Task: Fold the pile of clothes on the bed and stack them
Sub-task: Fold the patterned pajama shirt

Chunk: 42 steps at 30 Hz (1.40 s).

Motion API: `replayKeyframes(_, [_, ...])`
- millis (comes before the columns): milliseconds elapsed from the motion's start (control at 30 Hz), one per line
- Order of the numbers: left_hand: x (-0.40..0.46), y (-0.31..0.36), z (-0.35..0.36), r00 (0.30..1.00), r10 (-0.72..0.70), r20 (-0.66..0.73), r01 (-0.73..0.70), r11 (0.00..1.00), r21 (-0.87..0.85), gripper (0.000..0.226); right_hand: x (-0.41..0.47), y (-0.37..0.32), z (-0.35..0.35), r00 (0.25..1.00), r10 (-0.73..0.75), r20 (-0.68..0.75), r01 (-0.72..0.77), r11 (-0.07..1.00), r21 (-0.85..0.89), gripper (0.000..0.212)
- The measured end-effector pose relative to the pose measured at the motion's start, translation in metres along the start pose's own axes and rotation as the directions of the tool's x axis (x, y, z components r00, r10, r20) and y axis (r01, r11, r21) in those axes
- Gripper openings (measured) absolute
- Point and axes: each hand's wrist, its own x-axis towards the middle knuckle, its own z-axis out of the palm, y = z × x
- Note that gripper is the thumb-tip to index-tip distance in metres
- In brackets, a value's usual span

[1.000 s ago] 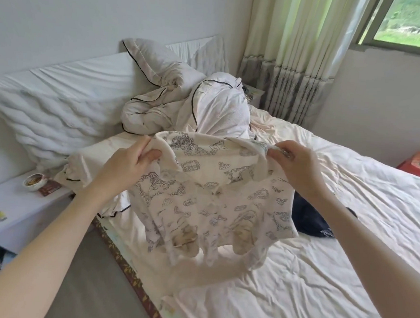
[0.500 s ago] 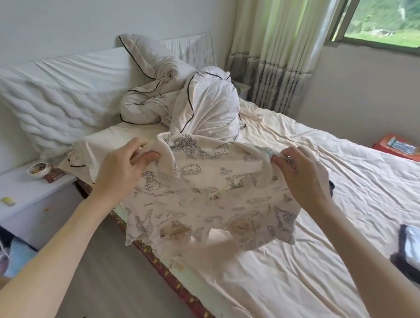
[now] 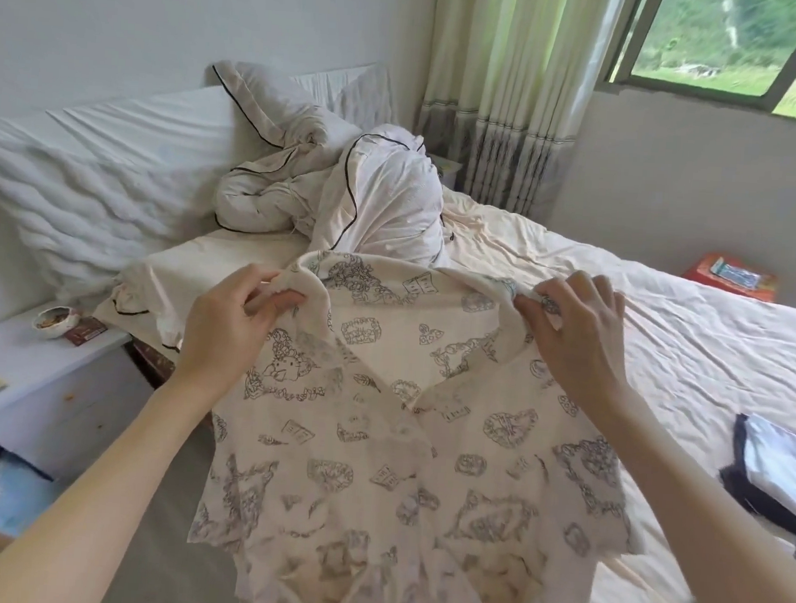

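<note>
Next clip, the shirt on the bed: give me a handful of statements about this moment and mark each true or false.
1. Both hands hold the printed shirt up by its shoulders. True: the left hand and the right hand each pinch the cloth near the collar.
2. The shirt lies flat on the bed. False: it hangs in the air from the hands.
3. A small bowl stands on the white bedside table. True.
4. The shirt is plain, with no pattern. False: it is cream with grey drawn figures all over.
5. The curtain covers the whole window. False: it hangs to one side and the green outside shows.
</note>
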Motion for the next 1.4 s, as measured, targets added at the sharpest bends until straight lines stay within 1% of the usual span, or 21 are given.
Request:
replayKeyframes(133, [0.019,-0.049,0.041,0.994,-0.094,0.055,0.087,0.99,0.109,0.02,0.008,0.029,0.064,0.994,0.05,0.098,-0.05,0.999,-0.001,0.024])
replayKeyframes(233, [0.045,-0.098,0.085,0.987,-0.129,0.097,0.102,0.964,0.244,0.021,0.022,0.059,0.134,0.974,0.086,0.208,-0.079,0.996,-0.044,0.027])
replayKeyframes(333, [0.071,-0.166,0.138,0.955,-0.232,0.186,0.156,0.924,0.348,0.025,0.033,0.092,0.223,0.921,0.137,0.365,-0.122,0.99,-0.064,0.031])
replayKeyframes(467, [0.105,-0.27,0.207,0.881,-0.374,0.291,0.226,0.872,0.435,0.03,0.056,0.135,0.352,0.852,0.182,0.491,-0.205,0.979,-0.008,0.031])
replayKeyframes(500, [0.115,-0.291,0.223,0.875,-0.386,0.292,0.236,0.866,0.44,0.028,0.064,0.143,0.382,0.834,0.209,0.511,-0.254,0.967,0.021,0.03])
replayKeyframes(567, [0.134,-0.329,0.253,0.887,-0.385,0.255,0.25,0.865,0.435,0.026,0.077,0.157,0.437,0.792,0.266,0.55,-0.362,0.929,0.071,0.028])
replayKeyframes(633, [0.144,-0.368,0.283,0.886,-0.4,0.234,0.264,0.851,0.453,0.026,0.083,0.169,0.488,0.774,0.279,0.569,-0.399,0.912,0.096,0.025])
replayKeyframes(733, [0.134,-0.424,0.322,0.819,-0.502,0.278,0.32,0.801,0.505,0.021,0.064,0.187,0.552,0.706,0.307,0.638,-0.426,0.904,0.037,0.025])
replayKeyframes(800, [0.121,-0.461,0.344,0.796,-0.52,0.31,0.308,0.789,0.532,0.022,0.042,0.2,0.589,0.671,0.337,0.66,-0.462,0.887,0.016,0.024])
replayKeyframes(867, [0.11,-0.49,0.364,0.788,-0.513,0.34,0.286,0.794,0.536,0.023,0.021,0.21,0.621,0.654,0.349,0.671,-0.465,0.885,-0.007,0.024])
replayKeyframes(933, [0.099,-0.517,0.381,0.766,-0.529,0.366,0.284,0.789,0.545,0.022,0.004,0.22,0.647,0.634,0.351,0.689,-0.468,0.883,-0.019,0.026])
replayKeyframes(1033, [0.082,-0.545,0.397,0.696,-0.599,0.395,0.326,0.754,0.57,0.02,-0.013,0.229,0.676,0.549,0.382,0.743,-0.514,0.855,-0.06,0.027])
replayKeyframes(1100, [0.082,-0.558,0.405,0.67,-0.632,0.39,0.387,0.745,0.543,0.022,-0.017,0.232,0.69,0.5,0.421,0.756,-0.577,0.814,-0.072,0.023])
replayKeyframes(1133, [0.087,-0.562,0.408,0.653,-0.657,0.377,0.432,0.732,0.527,0.029,-0.016,0.231,0.694,0.493,0.433,0.755,-0.635,0.772,-0.028,0.022])
replayKeyframes(1167, [0.094,-0.563,0.41,0.628,-0.684,0.372,0.486,0.717,0.499,0.039,-0.012,0.229,0.698,0.505,0.43,0.748,-0.681,0.731,0.04,0.022])
replayKeyframes(1200, [0.103,-0.564,0.413,0.602,-0.702,0.381,0.537,0.709,0.457,0.047,-0.007,0.226,0.702,0.536,0.406,0.74,-0.693,0.713,0.11,0.022])
replayKeyframes(1233, [0.112,-0.564,0.417,0.585,-0.705,0.402,0.565,0.709,0.421,0.05,-0.002,0.223,0.705,0.564,0.361,0.742,-0.663,0.734,0.146,0.022])
replayKeyframes(1267, [0.12,-0.564,0.422,0.576,-0.696,0.429,0.566,0.718,0.405,0.049,0.002,0.219,0.709,0.573,0.304,0.761,-0.609,0.78,0.147,0.026])
replayKeyframes(1333, [0.13,-0.563,0.436,0.585,-0.654,0.48,0.477,0.756,0.449,0.04,0.009,0.21,0.718,0.53,0.202,0.824,-0.45,0.89,0.071,0.029])
replayKeyframes(1367, [0.134,-0.563,0.443,0.595,-0.629,0.501,0.419,0.774,0.475,0.033,0.012,0.207,0.722,0.508,0.19,0.84,-0.404,0.914,0.037,0.025])
replayKeyframes(1400, [0.137,-0.564,0.449,0.608,-0.606,0.513,0.385,0.79,0.477,0.027,0.014,0.207,0.726,0.495,0.207,0.844,-0.417,0.909,0.022,0.019])
